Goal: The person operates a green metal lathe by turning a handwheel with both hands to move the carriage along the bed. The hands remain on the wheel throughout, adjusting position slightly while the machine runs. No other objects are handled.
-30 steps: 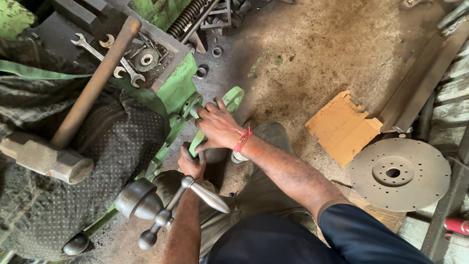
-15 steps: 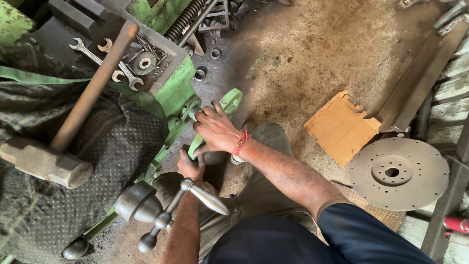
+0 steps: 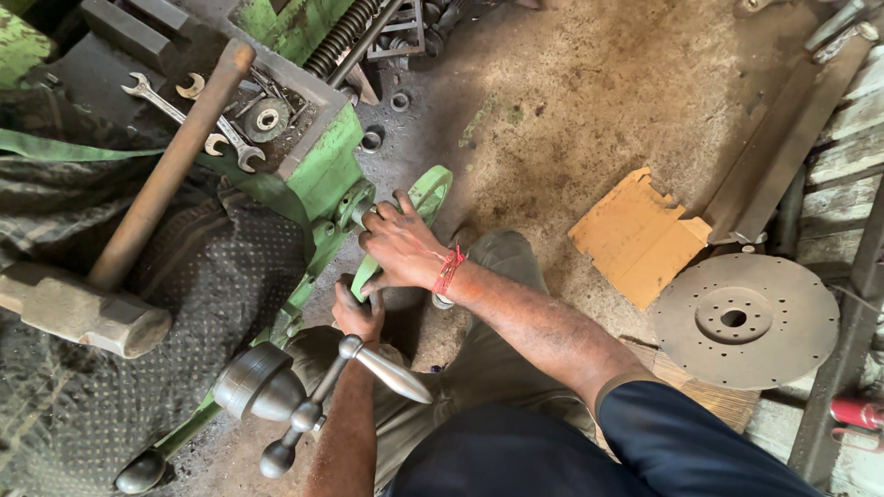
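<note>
Green bracket (image 3: 425, 198) | both hands' fingers gripping it | machine edge left, bare floor (image 3: 571, 120) right

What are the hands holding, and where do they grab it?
Both grip the green curved lever: the right hand around its middle, the left hand at its lower end.

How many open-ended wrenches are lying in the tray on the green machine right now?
2: one long wrench along the tray's left side, one wrench near its front edge beside the hammer handle. Others may be hidden under the clutter.
</note>
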`<act>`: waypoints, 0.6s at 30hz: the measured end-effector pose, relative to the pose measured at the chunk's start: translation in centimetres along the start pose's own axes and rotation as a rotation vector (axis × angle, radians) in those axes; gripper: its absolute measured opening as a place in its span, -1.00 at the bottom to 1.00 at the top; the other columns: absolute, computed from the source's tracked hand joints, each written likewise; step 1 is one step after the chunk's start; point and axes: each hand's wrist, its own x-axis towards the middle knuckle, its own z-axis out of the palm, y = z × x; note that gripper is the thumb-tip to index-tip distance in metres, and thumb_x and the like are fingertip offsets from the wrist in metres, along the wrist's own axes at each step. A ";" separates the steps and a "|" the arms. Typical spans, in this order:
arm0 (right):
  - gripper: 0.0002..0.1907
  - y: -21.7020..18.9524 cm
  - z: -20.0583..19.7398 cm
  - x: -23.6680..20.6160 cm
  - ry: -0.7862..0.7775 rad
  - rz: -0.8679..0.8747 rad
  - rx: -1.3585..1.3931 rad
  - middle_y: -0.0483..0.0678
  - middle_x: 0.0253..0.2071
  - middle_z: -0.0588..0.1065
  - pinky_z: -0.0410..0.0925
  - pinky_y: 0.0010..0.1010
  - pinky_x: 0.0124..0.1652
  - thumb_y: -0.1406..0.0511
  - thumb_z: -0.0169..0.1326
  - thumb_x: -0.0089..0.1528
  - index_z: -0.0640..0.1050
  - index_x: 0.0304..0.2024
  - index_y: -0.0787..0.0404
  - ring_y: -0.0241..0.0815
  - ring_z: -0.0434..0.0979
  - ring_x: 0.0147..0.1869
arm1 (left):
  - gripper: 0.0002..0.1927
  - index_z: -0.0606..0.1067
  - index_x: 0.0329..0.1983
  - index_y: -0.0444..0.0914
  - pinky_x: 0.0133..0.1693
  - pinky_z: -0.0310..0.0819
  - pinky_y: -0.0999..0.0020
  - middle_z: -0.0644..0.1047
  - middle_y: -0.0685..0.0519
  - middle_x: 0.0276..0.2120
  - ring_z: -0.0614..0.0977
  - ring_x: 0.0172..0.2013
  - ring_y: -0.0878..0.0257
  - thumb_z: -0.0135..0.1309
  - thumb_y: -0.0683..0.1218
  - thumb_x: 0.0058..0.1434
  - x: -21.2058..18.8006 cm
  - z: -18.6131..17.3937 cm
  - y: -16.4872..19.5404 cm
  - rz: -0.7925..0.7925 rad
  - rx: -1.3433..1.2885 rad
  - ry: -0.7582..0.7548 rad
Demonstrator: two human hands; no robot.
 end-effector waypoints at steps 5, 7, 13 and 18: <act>-0.21 -1.3 -0.3 0.0 -0.074 0.016 0.004 0.00 -0.10 0.49 0.06 0.20 0.29 -0.29 0.34 -0.20 0.69 -0.26 0.19 0.03 0.38 0.15 | -0.70 0.38 -0.06 -0.27 -0.28 0.49 -0.07 0.55 -0.23 -0.33 0.61 -0.29 -0.32 0.16 -0.08 0.23 -0.2 -1.4 0.7 -0.051 -0.011 -0.007; -0.24 -1.7 -0.3 -0.1 -0.057 0.021 -0.009 -0.01 -0.11 0.49 0.07 0.21 0.28 -0.28 0.34 -0.17 0.69 -0.27 0.18 0.03 0.38 0.15 | -0.69 0.38 -0.07 -0.28 -0.29 0.49 -0.07 0.54 -0.25 -0.32 0.60 -0.30 -0.34 0.17 -0.09 0.21 -0.2 -1.8 0.9 -0.026 -0.021 0.006; -0.22 -2.2 0.0 -0.3 -0.021 0.004 -0.011 0.00 -0.11 0.49 0.08 0.21 0.27 -0.29 0.33 -0.18 0.68 -0.25 0.18 0.03 0.37 0.14 | -0.74 0.38 -0.08 -0.30 -0.26 0.49 -0.05 0.53 -0.28 -0.32 0.59 -0.30 -0.33 0.12 -0.15 0.21 -0.1 -2.6 1.1 -0.004 -0.027 0.000; -0.23 -1.9 0.0 -0.3 -0.060 0.008 -0.004 0.01 -0.06 0.48 0.03 0.25 0.29 -0.27 0.34 -0.18 0.68 -0.22 0.17 0.05 0.34 0.19 | -0.73 0.37 -0.07 -0.32 -0.25 0.49 -0.05 0.52 -0.28 -0.32 0.59 -0.29 -0.33 0.12 -0.16 0.21 0.1 -2.5 1.2 0.025 -0.035 -0.013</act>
